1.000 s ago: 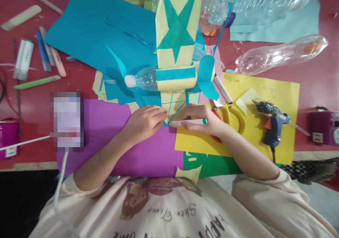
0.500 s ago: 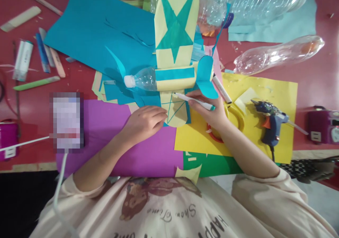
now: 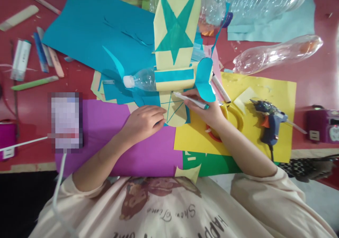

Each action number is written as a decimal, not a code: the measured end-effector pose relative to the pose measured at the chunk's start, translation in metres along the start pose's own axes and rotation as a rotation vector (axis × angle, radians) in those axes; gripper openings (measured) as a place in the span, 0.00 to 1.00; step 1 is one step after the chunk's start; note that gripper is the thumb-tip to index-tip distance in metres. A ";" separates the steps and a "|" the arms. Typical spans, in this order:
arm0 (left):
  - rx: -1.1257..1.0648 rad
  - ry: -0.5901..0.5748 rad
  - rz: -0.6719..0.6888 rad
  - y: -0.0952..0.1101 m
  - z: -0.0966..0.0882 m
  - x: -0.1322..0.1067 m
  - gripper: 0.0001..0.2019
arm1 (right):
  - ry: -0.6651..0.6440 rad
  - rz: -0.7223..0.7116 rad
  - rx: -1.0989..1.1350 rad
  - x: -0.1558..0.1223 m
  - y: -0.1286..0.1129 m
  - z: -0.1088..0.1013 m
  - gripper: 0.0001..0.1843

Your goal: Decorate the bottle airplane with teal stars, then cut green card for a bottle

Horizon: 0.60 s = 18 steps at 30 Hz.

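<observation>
A model plane made from a clear plastic bottle [image 3: 144, 79] lies across the middle, its white cap to the left. Pale yellow paper wraps its body, and a blue paper tail [image 3: 204, 76] sticks up at the right end. On the far paper wing [image 3: 162, 59] is a filled green star. The near paper wing [image 3: 178, 117] bears a star in thin green outline. My right hand [image 3: 206, 112] grips a white marker [image 3: 192, 100] with a green end, its tip at the outline's top point. My left hand [image 3: 147, 121] has curled fingers at the near wing's left edge; its thumb is hidden.
A glue gun [image 3: 272, 125] and ring-shaped tape [image 3: 235, 116] lie on yellow paper at the right. Clear bottles [image 3: 278, 56] stand beyond. A phone [image 3: 66, 121] with a cable lies left. Markers [image 3: 21, 59] and blue paper [image 3: 92, 29] are at the far left.
My right hand has shifted slightly left and up with the marker, whose tip stays near the top point of the outlined star. My left hand has barely moved.
</observation>
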<state>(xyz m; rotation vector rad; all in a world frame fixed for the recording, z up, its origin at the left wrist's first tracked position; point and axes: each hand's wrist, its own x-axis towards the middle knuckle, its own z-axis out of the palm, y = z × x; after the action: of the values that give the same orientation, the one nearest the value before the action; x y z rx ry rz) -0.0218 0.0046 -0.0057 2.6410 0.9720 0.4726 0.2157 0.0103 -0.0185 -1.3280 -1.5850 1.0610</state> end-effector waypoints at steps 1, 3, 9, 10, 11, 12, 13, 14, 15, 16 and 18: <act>0.000 0.005 0.003 0.000 0.000 0.000 0.16 | 0.002 0.009 0.002 0.000 0.000 0.000 0.08; 0.002 0.023 0.017 -0.001 0.001 0.000 0.16 | 0.005 0.020 0.005 0.000 -0.002 0.001 0.08; 0.001 -0.002 0.000 -0.001 0.001 0.000 0.16 | -0.018 0.024 -0.001 0.000 -0.003 -0.001 0.06; -0.001 -0.009 -0.003 -0.001 0.001 0.000 0.16 | -0.016 0.020 -0.012 0.000 -0.004 -0.001 0.05; -0.003 -0.010 -0.004 -0.001 0.001 0.000 0.16 | -0.014 0.015 -0.023 -0.001 -0.004 -0.002 0.04; -0.003 -0.007 -0.003 -0.001 0.001 0.000 0.16 | -0.014 0.009 -0.031 -0.001 -0.004 -0.002 0.04; -0.002 -0.002 -0.001 -0.001 0.001 0.000 0.16 | -0.013 0.003 -0.034 -0.002 -0.004 -0.003 0.03; -0.002 0.002 0.002 -0.001 0.001 0.000 0.16 | -0.013 0.000 -0.034 -0.002 -0.004 -0.004 0.03; -0.001 0.005 0.003 0.000 0.001 0.000 0.16 | -0.014 0.000 -0.031 -0.002 -0.004 -0.004 0.03; 0.000 0.006 0.003 0.000 0.001 0.000 0.16 | -0.015 0.004 -0.026 -0.003 -0.004 -0.005 0.03; 0.002 0.007 0.003 0.000 0.001 0.000 0.17 | -0.020 0.015 -0.016 -0.003 -0.004 -0.005 0.02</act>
<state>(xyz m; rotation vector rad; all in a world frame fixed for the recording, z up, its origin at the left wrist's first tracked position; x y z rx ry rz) -0.0215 0.0047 -0.0066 2.6449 0.9706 0.4818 0.2193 0.0075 -0.0130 -1.3454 -1.6042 1.0759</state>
